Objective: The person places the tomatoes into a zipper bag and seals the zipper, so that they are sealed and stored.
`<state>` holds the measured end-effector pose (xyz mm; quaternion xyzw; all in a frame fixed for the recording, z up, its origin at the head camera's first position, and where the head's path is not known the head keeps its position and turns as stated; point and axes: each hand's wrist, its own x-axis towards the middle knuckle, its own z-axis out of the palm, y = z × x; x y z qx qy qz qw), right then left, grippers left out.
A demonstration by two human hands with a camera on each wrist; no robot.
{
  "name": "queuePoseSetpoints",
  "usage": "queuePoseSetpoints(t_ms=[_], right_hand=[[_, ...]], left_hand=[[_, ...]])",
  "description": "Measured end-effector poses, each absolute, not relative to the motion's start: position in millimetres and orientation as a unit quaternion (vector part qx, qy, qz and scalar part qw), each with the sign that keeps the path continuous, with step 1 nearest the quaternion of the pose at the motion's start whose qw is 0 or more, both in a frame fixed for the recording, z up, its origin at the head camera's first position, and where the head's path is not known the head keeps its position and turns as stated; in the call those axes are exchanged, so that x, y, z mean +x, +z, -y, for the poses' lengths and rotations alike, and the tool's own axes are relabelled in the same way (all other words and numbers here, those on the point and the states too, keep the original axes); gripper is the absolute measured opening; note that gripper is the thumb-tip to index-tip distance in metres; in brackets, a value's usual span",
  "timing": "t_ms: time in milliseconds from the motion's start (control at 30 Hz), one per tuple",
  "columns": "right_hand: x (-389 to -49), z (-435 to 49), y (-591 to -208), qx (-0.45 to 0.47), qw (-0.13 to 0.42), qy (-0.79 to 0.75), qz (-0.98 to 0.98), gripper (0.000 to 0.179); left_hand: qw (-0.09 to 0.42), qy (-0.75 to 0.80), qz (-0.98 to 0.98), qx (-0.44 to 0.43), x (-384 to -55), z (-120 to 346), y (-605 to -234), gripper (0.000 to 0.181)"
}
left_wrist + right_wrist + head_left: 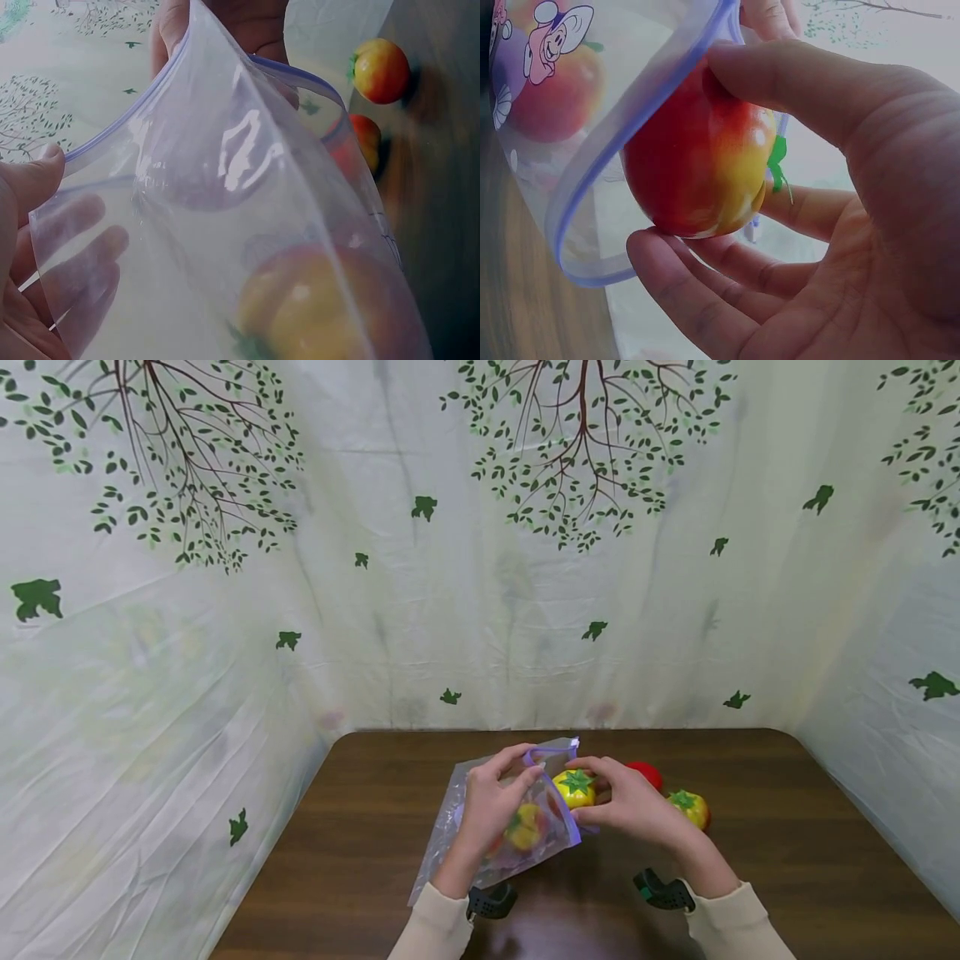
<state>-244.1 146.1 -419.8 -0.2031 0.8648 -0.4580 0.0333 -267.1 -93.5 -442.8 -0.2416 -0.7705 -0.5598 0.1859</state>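
A clear zip bag (442,839) with a purple zip strip lies tilted on the table, its mouth facing right. My left hand (487,802) pinches the bag's upper edge between thumb and fingers. With thumb and fingertips, my right hand (630,802) grips a red-and-yellow toy fruit (697,157) with a green leafy top, right at the open mouth. The purple rim (604,169) overlaps the fruit's side in the right wrist view. Inside the bag rests another such fruit (315,300), blurred by the plastic. Cartoon figures are printed on the bag.
A red round item (647,773) and a red-and-yellow toy fruit (693,810) sit on the table just right of my right hand. The brown wooden table (322,877) ends at a pale curtain (480,610) printed with trees and leaves.
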Motion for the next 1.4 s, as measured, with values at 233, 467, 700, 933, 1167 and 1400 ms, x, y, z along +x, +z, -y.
queuePoseSetpoints(t_ms=[233, 467, 700, 933, 1167, 1400], right_hand=[[-245.9, -144.6, -421.4, -0.206, 0.043, -0.463, -0.861, 0.07], [-248.4, -143.2, -425.8, -0.216, 0.046, -0.459, -0.861, 0.07], [-249.7, -141.5, -429.1, -0.229, 0.063, -0.469, -0.851, 0.071], [-252.4, -141.8, -433.0, -0.242, 0.071, -0.461, -0.851, 0.069], [-254.0, -139.5, -434.3, -0.251, 0.078, -0.455, -0.851, 0.065], [-256.6, -138.9, -439.8, -0.252, 0.085, -0.45, -0.852, 0.064]], left_hand=[[0.184, -0.568, 0.763, -0.248, -266.5, 92.9, -442.2, 0.035], [0.181, -0.576, 0.756, -0.253, -268.1, 91.9, -443.9, 0.034], [0.171, -0.59, 0.751, -0.241, -265.2, 89.1, -443.0, 0.03], [0.155, -0.599, 0.751, -0.232, -256.7, 85.7, -434.8, 0.03], [0.162, -0.592, 0.749, -0.249, -263.1, 87.0, -443.0, 0.03], [0.179, -0.578, 0.748, -0.272, -265.1, 84.5, -447.9, 0.03]])
